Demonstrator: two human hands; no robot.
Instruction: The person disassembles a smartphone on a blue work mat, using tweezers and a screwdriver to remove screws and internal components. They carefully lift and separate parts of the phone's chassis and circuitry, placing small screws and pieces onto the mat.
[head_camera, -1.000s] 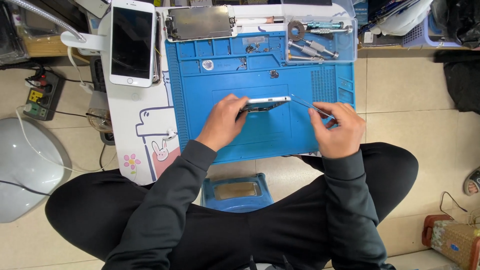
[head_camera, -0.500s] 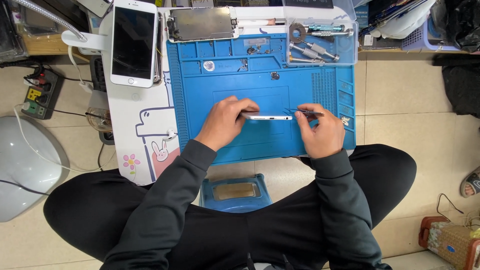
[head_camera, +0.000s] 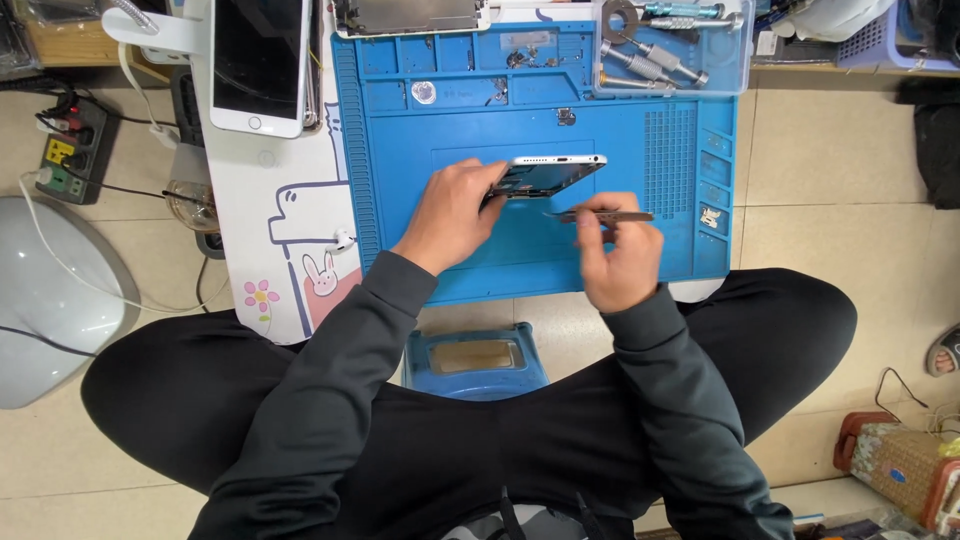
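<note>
My left hand (head_camera: 455, 212) grips the left end of an opened white phone body (head_camera: 555, 172), holding it tilted on its edge above a blue work mat (head_camera: 470, 110). My right hand (head_camera: 620, 255) holds thin metal tweezers (head_camera: 600, 216) lying nearly level, their tip pointing left just below the phone body. Both sleeves are dark grey.
A white phone (head_camera: 258, 62) lies face up on a white table at the left. A clear tray with screwdrivers (head_camera: 670, 45) sits at the mat's top right, a detached screen panel (head_camera: 410, 15) at its top. A power strip (head_camera: 62, 160) and a blue stool (head_camera: 478, 360) are nearby.
The phone body has tipped up onto its edge in my left hand. My right hand has drawn back toward me, bringing the tweezers under the phone.
</note>
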